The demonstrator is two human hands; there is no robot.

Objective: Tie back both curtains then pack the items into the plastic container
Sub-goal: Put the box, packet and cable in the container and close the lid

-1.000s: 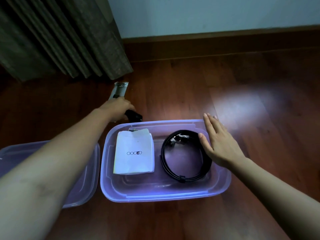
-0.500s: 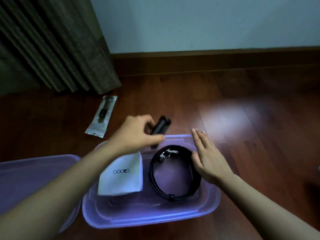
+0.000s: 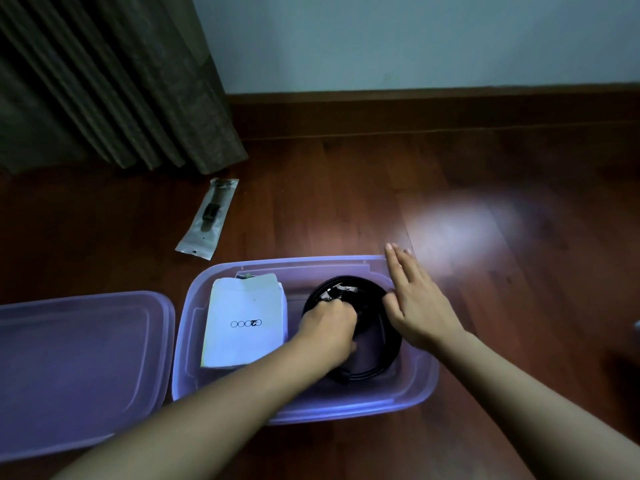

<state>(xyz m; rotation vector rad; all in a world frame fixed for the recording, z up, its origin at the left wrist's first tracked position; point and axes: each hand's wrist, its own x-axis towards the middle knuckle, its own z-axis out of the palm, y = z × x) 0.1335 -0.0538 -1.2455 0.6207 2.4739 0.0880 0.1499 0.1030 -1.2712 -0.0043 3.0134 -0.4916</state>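
Nearest the viewer, the left forearm reaches into the plastic container, a translucent purple tub standing open on the wooden floor. The left hand lies knuckles-up inside the black coil in the tub's right half, fingers curled downward; whether they hold anything cannot be told, since the hand hides what is beneath it. The right hand rests flat on the tub's right rim, fingers straight and close together, thumb touching the coil's edge. Metal ends of the coil show just beyond the left knuckles. A white packet with a printed logo lies in the tub's left half. The lid lies flat on the floor just left of the tub. Farther off, a clear sachet holding a dark item lies on the floor, outside the tub. Beyond it hangs a dark pleated curtain, beside the skirting board.
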